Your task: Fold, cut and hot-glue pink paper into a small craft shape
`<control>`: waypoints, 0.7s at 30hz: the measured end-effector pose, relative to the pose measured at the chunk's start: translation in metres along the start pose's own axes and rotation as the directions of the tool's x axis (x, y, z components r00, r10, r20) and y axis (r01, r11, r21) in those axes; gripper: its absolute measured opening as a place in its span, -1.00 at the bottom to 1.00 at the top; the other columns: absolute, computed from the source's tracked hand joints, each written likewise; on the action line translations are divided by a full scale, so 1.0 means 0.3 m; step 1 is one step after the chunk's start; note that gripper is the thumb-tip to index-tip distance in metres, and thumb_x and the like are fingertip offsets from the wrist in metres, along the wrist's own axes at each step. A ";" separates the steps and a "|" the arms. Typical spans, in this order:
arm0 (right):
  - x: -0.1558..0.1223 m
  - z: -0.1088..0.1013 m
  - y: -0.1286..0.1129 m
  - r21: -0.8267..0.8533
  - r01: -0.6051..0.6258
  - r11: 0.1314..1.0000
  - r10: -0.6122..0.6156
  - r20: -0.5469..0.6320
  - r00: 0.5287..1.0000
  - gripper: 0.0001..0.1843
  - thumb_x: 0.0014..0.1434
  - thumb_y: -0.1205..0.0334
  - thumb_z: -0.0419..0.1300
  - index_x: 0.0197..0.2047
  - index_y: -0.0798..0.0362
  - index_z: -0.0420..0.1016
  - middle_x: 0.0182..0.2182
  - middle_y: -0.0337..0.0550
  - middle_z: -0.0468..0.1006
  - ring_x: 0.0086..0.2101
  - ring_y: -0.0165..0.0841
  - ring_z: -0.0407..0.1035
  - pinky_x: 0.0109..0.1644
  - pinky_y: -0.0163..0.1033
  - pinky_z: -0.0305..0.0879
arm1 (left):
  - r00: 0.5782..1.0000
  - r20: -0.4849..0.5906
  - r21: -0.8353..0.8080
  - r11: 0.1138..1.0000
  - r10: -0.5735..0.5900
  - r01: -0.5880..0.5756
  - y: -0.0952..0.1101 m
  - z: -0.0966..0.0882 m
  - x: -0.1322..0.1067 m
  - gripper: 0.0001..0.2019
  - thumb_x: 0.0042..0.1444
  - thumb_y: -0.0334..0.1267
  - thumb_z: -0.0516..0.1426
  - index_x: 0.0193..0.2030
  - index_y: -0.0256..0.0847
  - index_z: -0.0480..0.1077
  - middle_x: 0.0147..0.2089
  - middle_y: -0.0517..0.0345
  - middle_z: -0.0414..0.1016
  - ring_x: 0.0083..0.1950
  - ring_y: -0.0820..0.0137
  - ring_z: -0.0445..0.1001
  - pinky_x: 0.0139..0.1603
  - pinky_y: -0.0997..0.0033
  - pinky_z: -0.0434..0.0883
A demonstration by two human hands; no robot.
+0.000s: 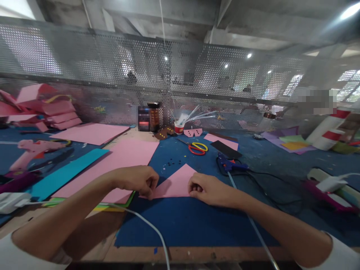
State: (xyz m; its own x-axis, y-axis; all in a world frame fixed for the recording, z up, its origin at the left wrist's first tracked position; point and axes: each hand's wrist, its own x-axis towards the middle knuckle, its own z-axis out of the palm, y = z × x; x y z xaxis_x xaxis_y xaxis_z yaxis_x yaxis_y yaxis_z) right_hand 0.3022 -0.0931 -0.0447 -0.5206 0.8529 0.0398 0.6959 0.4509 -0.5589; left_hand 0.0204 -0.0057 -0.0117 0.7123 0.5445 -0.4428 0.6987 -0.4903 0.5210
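A pink sheet of paper (pixel 176 183), folded into a triangle with its point facing away from me, lies on the dark blue mat (pixel 197 225). My left hand (pixel 140 180) has its fingers closed at the left corner of the paper. On the right side, my right hand (pixel 209 189) curls its fingers against the paper, knuckles low to the mat. Both hands grip or press the folded edge nearest me; the right corner is hidden under the right hand. Several small black dots (pixel 174 162) lie just beyond the paper.
Scissors (pixel 198 148) with red and yellow handles lie ahead. A blue glue gun (pixel 232 164) with its cord is at right, a pink glue gun (pixel 30 150) at left. Pink sheets (pixel 132 152) and a teal strip (pixel 70 170) lie left. A white cable (pixel 152 225) crosses the front.
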 end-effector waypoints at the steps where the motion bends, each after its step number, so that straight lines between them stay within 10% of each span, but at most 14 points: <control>1: 0.000 0.001 0.001 0.001 0.000 1.000 0.000 0.000 1.000 -0.87 0.14 0.40 0.18 -0.23 0.06 0.48 -0.27 -0.20 0.49 -0.34 -0.42 0.35 -0.27 -0.35 0.20 | 1.000 0.007 -0.004 1.000 0.008 -0.008 0.000 -0.002 -0.001 -0.86 -0.13 -0.20 0.23 -0.41 -0.18 0.46 -0.49 0.23 0.51 -0.42 0.36 0.46 -0.48 0.48 0.22; 10: 0.000 -0.001 0.005 0.007 0.014 1.000 -0.014 -0.005 1.000 -0.87 0.13 0.39 0.19 -0.22 0.06 0.49 -0.28 -0.21 0.49 -0.33 -0.42 0.34 -0.26 -0.36 0.20 | 0.985 -0.121 0.110 0.988 0.125 -0.112 0.079 0.009 -0.048 -0.74 -0.02 -0.02 0.26 -0.21 -0.07 0.50 -0.15 0.23 0.56 -0.12 0.32 0.47 -0.17 0.47 0.29; 21: 0.000 0.004 0.010 -0.002 0.022 1.000 -0.022 -0.009 1.000 -0.86 0.14 0.39 0.18 -0.21 0.05 0.49 -0.27 -0.21 0.49 -0.33 -0.41 0.34 -0.25 -0.35 0.21 | 0.943 -0.329 0.165 0.986 0.045 0.010 0.114 0.136 0.049 -0.77 0.10 -0.05 0.15 -0.34 -0.16 0.46 -0.31 0.13 0.57 -0.29 0.27 0.46 -0.37 0.41 0.16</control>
State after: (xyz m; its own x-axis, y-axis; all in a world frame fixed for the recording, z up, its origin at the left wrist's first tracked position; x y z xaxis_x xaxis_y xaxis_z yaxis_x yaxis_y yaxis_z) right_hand 0.3037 -0.0922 -0.0473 -0.5312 0.8451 0.0600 0.6852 0.4702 -0.5563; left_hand 0.0575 -0.0424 -0.0300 0.6816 0.7153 -0.1544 0.7074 -0.5901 0.3889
